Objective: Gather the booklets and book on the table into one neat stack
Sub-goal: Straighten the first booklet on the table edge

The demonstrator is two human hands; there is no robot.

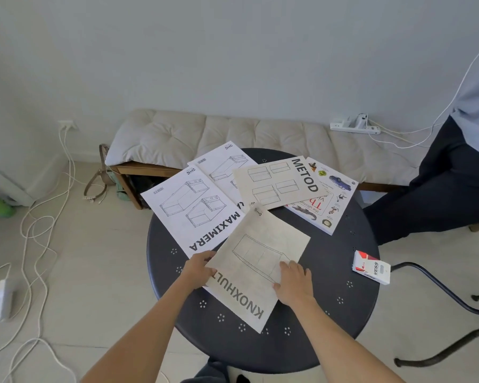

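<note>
Several booklets lie fanned across a round dark table. Nearest me is the cream KNOXHULT booklet. My left hand grips its left edge, fingers curled at the paper. My right hand rests flat on its right side. Partly under it to the left is the white MAXIMERA booklet, overhanging the table edge. Behind that sits another white booklet. The cream METOD booklet overlaps a picture book at the far right.
A red and white VESS box sits on the table's right side. A cushioned bench runs along the wall behind. A seated person's legs are at the right. Cables and power strips lie on the floor.
</note>
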